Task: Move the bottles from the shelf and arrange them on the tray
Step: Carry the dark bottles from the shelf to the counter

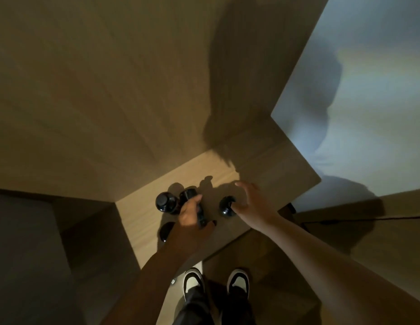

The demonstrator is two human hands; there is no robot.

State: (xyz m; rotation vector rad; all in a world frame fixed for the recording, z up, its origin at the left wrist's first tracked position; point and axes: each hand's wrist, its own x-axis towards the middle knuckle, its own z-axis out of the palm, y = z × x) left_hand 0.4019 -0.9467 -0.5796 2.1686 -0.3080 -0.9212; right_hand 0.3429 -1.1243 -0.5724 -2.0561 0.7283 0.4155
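Several dark glossy bottles stand on a light wooden shelf (143, 214), seen from above. My left hand (189, 211) grips one dark bottle (192, 200) around its body. Just left of it stands another bottle (165, 202), apart from the hand. Another dark bottle (166, 231) shows at the shelf's front, partly hidden under my left wrist. My right hand (251, 200) has its fingers spread and its thumb and fingers touch a round-topped bottle (226, 206); whether it grips the bottle is unclear. No tray is in view.
Wooden panels rise behind and to the left of the shelf (98, 102). A pale wall (368, 90) lies to the right. A dark cable (368, 218) runs along a surface at the right. My shoes (216, 281) stand on the floor below the shelf edge.
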